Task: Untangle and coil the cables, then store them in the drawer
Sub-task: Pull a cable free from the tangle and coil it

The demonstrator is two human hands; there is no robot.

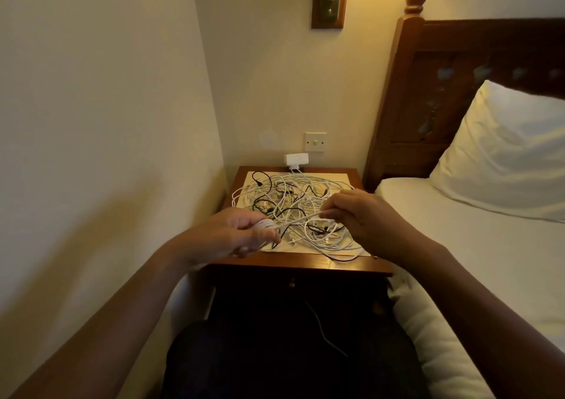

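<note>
Cables (293,198) tangled atop nightstand (305,263), drawer (324,285) closed, left hand (232,235) grip curled round white coil (265,224), right hand (359,218) pinching its strand (301,217)

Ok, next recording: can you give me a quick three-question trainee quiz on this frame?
1. True or false: the left hand holds a coil of white cable.
2. Where does the tangle lie? A) on the floor B) on the nightstand C) in a box
3. Short answer: which hand pinches the strand running from that coil?
Key: 1 true; 2 B; 3 the right hand.
</note>
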